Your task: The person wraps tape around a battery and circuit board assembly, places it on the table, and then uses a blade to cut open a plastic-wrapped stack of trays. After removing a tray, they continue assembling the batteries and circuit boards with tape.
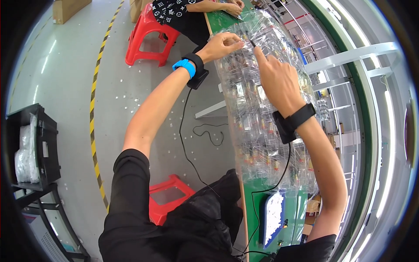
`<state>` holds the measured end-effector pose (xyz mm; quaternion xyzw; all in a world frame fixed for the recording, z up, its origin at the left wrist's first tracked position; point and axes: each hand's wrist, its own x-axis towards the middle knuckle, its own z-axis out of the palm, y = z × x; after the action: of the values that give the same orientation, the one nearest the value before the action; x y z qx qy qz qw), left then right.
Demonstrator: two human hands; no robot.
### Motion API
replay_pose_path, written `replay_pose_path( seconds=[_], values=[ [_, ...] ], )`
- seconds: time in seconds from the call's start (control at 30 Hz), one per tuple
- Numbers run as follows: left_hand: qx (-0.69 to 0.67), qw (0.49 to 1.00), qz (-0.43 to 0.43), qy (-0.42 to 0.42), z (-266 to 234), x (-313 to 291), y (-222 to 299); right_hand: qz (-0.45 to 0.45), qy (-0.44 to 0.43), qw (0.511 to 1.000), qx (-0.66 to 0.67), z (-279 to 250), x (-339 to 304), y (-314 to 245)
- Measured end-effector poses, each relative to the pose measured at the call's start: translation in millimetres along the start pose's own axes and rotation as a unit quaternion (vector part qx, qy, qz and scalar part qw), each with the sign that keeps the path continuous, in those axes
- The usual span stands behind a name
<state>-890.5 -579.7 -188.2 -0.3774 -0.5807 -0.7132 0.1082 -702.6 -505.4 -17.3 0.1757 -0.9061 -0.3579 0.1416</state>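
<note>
A broad spread of clear plastic blister trays (246,126) covers the green bench, its pockets filled with small parts I cannot make out. Above the far left edge of the trays is my left hand (221,46), thumb and fingers curled together in a pinch; whatever lies between the fingertips is too small to tell. My right hand (279,81) reaches over the trays, palm down, index finger stretched forward and the others folded. From its fingertip a thin dark pointed tool (252,43) sticks out toward the left hand; the rest of it is hidden. Both wrists wear black bands with cables.
A blue tray (263,227) of small white pieces lies on the near part of the green bench (251,205). Red stools (146,37) stand left of it. Another person's hands (235,8) work at the far end. A black crate (50,148) stands far left.
</note>
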Motion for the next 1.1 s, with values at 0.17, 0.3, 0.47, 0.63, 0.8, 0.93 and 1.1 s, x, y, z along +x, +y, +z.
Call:
replay_pose_path(
  seconds=[0.17, 0.3, 0.47, 0.63, 0.8, 0.93, 1.1],
  values=[
    [-0.012, 0.993, 0.108, 0.056, 16.8, 2.7, 13.1, 0.001, 0.038, 0.999, 0.011, -1.8, 4.3, 7.9],
    [-0.078, 0.994, 0.066, 0.039, 18.7, 7.0, 37.3, 0.005, 0.037, 0.999, -0.011, 1.2, 18.1, 20.1],
    [-0.056, 0.997, 0.048, 0.038, 20.3, 0.4, 48.2, 0.024, 0.028, 0.999, 0.008, -10.3, 18.2, 21.5],
    [-0.069, 0.997, 0.014, 0.027, 20.3, -7.7, 44.4, 0.024, 0.030, 0.999, 0.025, -11.5, 3.9, 23.0],
    [-0.049, 0.998, 0.027, 0.040, 26.5, -2.7, 38.8, 0.028, 0.037, 0.998, 0.037, 2.4, 10.6, 24.1],
    [-0.050, 0.996, 0.034, 0.064, 29.7, -7.6, 33.2, 0.028, 0.003, 0.999, 0.026, 2.3, -0.6, 22.2],
    [-0.042, 0.997, 0.027, 0.053, 35.9, -6.5, 43.5, 0.038, 0.007, 0.998, 0.049, -10.1, -11.4, 28.3]
  ],
)
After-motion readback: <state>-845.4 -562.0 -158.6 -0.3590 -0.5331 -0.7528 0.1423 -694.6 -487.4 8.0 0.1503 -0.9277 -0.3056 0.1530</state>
